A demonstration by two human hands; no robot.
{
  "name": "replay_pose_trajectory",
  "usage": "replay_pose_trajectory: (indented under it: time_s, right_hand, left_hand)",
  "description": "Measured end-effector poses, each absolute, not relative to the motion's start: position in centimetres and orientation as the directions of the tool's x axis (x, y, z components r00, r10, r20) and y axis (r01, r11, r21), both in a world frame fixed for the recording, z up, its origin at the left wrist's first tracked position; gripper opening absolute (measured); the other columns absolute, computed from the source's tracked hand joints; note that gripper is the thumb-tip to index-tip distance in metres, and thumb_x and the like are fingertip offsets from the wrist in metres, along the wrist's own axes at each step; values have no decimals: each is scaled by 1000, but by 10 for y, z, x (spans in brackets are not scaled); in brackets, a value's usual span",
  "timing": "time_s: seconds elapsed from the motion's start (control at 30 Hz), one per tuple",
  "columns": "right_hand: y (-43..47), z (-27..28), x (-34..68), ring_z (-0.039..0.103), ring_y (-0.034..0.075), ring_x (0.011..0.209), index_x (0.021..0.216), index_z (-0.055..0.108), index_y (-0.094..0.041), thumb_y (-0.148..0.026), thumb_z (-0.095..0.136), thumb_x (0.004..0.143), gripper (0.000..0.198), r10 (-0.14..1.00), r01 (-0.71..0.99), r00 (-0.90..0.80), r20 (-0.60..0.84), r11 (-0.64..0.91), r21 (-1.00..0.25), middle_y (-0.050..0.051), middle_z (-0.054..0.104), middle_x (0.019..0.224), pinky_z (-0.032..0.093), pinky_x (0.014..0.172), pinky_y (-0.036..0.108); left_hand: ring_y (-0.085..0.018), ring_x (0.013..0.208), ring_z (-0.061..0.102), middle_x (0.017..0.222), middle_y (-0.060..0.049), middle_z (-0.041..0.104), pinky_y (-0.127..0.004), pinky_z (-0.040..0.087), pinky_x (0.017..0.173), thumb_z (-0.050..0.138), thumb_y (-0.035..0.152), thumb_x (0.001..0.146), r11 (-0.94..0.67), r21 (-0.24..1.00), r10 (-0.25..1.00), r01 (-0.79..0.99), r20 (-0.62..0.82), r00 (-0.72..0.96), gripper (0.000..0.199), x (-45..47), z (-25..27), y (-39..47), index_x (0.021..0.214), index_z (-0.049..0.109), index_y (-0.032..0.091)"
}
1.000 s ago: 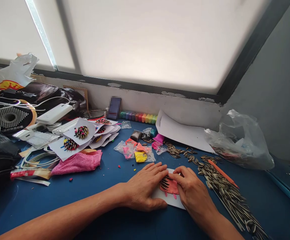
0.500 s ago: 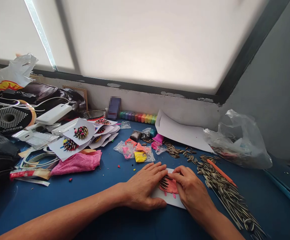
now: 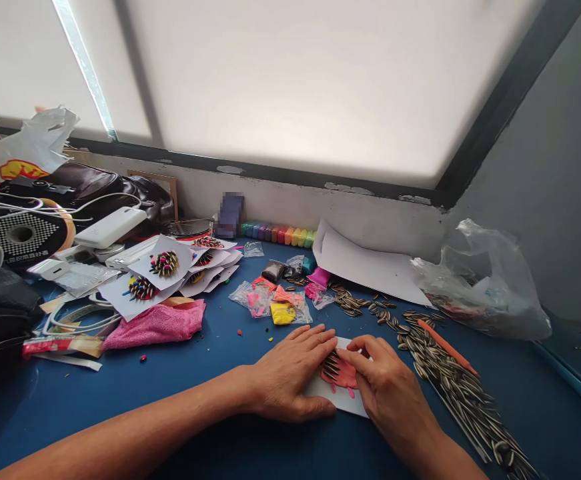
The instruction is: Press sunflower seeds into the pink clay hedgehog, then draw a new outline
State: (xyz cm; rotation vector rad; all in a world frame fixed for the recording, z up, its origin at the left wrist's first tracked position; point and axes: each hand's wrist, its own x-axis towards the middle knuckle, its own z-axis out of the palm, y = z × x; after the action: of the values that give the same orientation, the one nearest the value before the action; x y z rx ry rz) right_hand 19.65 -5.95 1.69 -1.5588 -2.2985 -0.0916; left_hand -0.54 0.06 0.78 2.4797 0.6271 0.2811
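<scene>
My left hand (image 3: 295,377) lies flat with fingers stretched over the left part of a white paper card (image 3: 349,402). On the card is a flat shape of coral-pink modelling clay (image 3: 344,375), with two small pink clay pieces along its lower edge. Several striped sunflower seeds (image 3: 331,367) stick in the clay beside my left fingertips. My right hand (image 3: 387,380) is closed in a pinch at the clay's upper edge; whatever sits between thumb and forefinger is hidden. To its right spreads a long pile of sunflower seeds (image 3: 463,387).
An orange stick (image 3: 447,347) lies on the seed pile. Beyond the card are small bags of coloured clay (image 3: 283,312), white sheets (image 3: 365,263) and a clear plastic bag (image 3: 490,293). Leftward are finished seed-and-clay cards (image 3: 164,263), a pink cloth (image 3: 157,325) and a tape roll (image 3: 20,233).
My right fingertips have shifted slightly at the clay's upper edge. My left hand stays flat on the card. The whole view has moved a little.
</scene>
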Motion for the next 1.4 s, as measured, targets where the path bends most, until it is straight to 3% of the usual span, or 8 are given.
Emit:
replay_pose_trajectory:
  time_s: [0.33,0.5,0.6,0.8,0.97,1.1,1.4]
  right_hand:
    - [-60,16,194,60,18,81,99,70,-23,-6,43,88,34,877,917,-339,341,389,-88,7,65,94,54,68,29]
    - [-58,15,200,61,19,84,112,67,-24,-7,43,88,38,855,906,-333,396,407,-117,7,65,96,54,72,29]
    - [-52,17,208,63,19,84,106,68,-23,-15,43,92,30,866,923,-266,423,355,-147,7,67,92,53,73,31]
    - [-23,29,225,66,20,79,82,68,-21,-24,49,91,22,924,967,-128,361,197,-163,4,70,83,50,69,31]
    - [9,31,230,67,21,87,93,72,-21,-18,53,87,20,949,988,-70,309,109,-109,6,71,90,48,72,31]
    - [20,27,228,66,23,87,88,71,-20,-15,57,85,16,964,996,-55,259,70,-49,7,70,87,46,71,31]
    - [21,27,229,64,22,83,85,69,-20,-13,53,87,18,961,993,-100,259,111,-28,6,67,82,45,68,30]
  left_hand:
    - [-34,145,17,155,-18,25,-52,15,117,67,47,78,-732,571,490,372,63,869,90,-5,8,1,149,28,10]
    - [-33,145,16,156,-18,23,-51,14,118,67,47,78,-732,569,492,375,61,868,91,-5,8,0,150,25,10]
    - [-33,145,15,156,-17,22,-52,14,117,66,48,78,-724,582,496,369,68,866,91,-6,9,0,151,24,11]
    - [-33,145,16,156,-18,22,-51,14,118,67,47,77,-718,585,498,377,53,866,91,-6,10,0,150,25,11]
    - [-35,144,18,155,-18,26,-53,16,117,67,47,78,-725,596,489,346,91,868,90,-7,8,1,150,26,13]
    - [-34,144,20,154,-18,29,-52,14,118,67,51,78,-725,600,491,338,106,865,91,-7,5,2,150,27,11]
    - [-35,144,20,154,-17,28,-52,16,117,69,49,76,-720,600,502,349,102,859,92,-7,7,1,150,27,14]
